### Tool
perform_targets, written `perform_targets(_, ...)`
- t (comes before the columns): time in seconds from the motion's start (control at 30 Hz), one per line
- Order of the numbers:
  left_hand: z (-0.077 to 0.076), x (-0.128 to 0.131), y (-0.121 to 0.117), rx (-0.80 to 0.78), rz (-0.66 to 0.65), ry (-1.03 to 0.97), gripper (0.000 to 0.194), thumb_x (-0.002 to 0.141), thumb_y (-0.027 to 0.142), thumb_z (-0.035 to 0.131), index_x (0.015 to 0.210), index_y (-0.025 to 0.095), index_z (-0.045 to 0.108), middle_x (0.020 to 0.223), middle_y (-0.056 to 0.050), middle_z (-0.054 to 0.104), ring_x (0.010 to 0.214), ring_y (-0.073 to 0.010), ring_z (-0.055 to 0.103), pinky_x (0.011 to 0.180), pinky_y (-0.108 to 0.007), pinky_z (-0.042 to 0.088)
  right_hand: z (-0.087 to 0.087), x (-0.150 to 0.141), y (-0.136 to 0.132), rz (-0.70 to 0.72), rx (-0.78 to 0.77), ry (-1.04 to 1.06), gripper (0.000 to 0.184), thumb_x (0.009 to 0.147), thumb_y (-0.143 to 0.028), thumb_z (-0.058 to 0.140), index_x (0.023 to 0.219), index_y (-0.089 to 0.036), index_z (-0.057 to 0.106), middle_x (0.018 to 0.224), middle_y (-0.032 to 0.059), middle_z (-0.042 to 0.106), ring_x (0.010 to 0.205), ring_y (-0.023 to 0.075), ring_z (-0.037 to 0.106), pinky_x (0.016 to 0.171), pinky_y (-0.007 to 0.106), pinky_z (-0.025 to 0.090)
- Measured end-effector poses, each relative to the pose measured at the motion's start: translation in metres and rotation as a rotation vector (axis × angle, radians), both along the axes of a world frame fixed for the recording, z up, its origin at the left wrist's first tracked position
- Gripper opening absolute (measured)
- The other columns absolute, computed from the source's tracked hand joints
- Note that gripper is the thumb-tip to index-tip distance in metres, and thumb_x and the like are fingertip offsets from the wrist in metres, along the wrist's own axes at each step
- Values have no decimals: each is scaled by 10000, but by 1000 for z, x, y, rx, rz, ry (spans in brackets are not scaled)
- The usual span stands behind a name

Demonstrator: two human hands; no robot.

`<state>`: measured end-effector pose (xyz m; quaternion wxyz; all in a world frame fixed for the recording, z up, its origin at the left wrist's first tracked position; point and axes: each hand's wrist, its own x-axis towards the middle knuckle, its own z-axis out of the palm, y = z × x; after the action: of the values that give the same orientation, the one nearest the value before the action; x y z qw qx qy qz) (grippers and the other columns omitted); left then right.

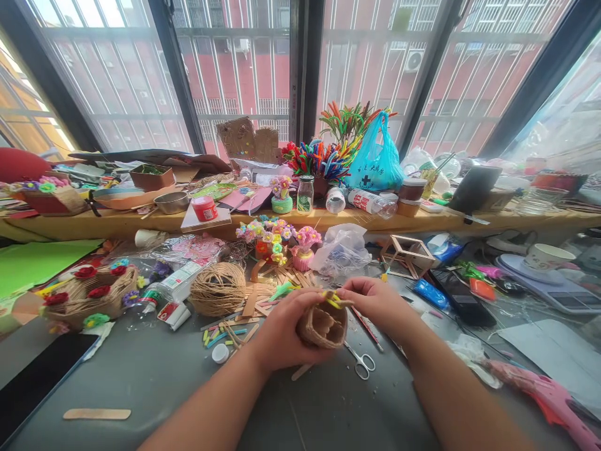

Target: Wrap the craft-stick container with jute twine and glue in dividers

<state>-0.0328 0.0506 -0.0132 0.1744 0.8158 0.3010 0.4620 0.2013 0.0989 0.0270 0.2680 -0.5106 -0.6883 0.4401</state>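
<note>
Twine-wrapped cup (323, 335), one: above the desk (188, 388), mouth tilted towards me; my left hand (288, 332) holds it, fingers curled around its side. Yellow decoration (334, 300), one: at the rim, my right hand (378, 304) beside it, fingers narrowed (grip unclear). Scissors (364, 366), one pair: lying nearby.

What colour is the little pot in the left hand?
The pot is brown; it shows best in the head view.
</note>
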Motion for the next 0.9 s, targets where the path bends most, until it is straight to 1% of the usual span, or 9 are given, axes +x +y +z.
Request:
perform_targets(0.1, -1, -3, 1, -126, 135, -89, 858, 646, 280, 928, 1384, 303, 490, 1311, -97, 671, 1153, -287, 689, 975, -411, 553, 0, -4, -2, 11, 71, -39, 316, 912, -507, 610, 857, -223, 736, 795, 13, 716, 748, 208, 609, 693, 318, 436)
perform_targets(0.17, -1, -3, 2, -233, 197, -137, 816, 671, 276, 907, 1371, 287, 485, 1214, -69, 703, 1034, -254, 718, 892, -378, 574, 1, -8, -5, 5, 163, -115, 318, 946, -484, 574, 864, -229, 745, 779, 18, 724, 746, 219, 624, 684, 326, 435)
perform_targets(0.23, 0, -2, 3, -298, 242, -146, 783, 678, 281, 896, 1349, 274, 493, 1144, -48, 715, 969, -241, 722, 855, -368, 577, 4, -12, -10, 9, 289, -178, 294, 975, -427, 546, 884, -232, 747, 805, 27, 740, 775, 229, 644, 697, 332, 438)
perform_targets(0.37, 2, -1, 6, -294, 348, -80, 773, 670, 298, 893, 1340, 273, 509, 1159, -48, 712, 1025, -264, 710, 923, -409, 559, 11, -16, -20, 104, 555, -325, 284, 1016, -276, 470, 867, -215, 704, 833, 53, 713, 817, 232, 640, 719, 338, 427)
perform_targets(0.47, 3, -1, 7, -267, 403, -32, 761, 680, 325, 883, 1342, 267, 514, 1200, -61, 703, 1078, -282, 695, 965, -438, 542, 16, -17, -27, 164, 687, -428, 272, 1010, -196, 455, 835, -208, 663, 800, 58, 665, 801, 229, 613, 687, 333, 395)
perform_targets(0.53, 3, 0, 6, -244, 378, 6, 767, 670, 322, 883, 1344, 260, 522, 1239, -73, 694, 1117, -294, 682, 994, -453, 530, 19, -19, -32, 193, 753, -472, 249, 988, -151, 468, 814, -205, 637, 789, 57, 648, 786, 226, 593, 675, 333, 375)
perform_targets(0.7, 4, 3, 3, -179, 226, 85, 826, 620, 274, 887, 1370, 274, 543, 1342, -92, 669, 1237, -319, 632, 1078, -457, 485, 28, -20, -39, 332, 883, -488, 271, 951, -93, 483, 713, -207, 546, 738, 44, 595, 725, 207, 522, 660, 336, 358)
perform_targets(0.8, 10, 5, 0, -190, 74, 168, 806, 629, 272, 873, 1370, 278, 556, 1344, -80, 676, 1229, -308, 635, 1072, -432, 483, 31, -15, -39, 341, 852, -447, 279, 990, -129, 483, 731, -205, 555, 753, 40, 582, 740, 204, 533, 666, 329, 378)
perform_targets(0.9, 18, 5, -1, -200, -77, 260, 819, 636, 257, 858, 1397, 278, 556, 1358, -75, 680, 1212, -306, 638, 1059, -418, 480, 31, -8, -34, 351, 746, -393, 263, 1008, -178, 495, 764, -204, 587, 820, 49, 599, 794, 209, 566, 694, 325, 419)
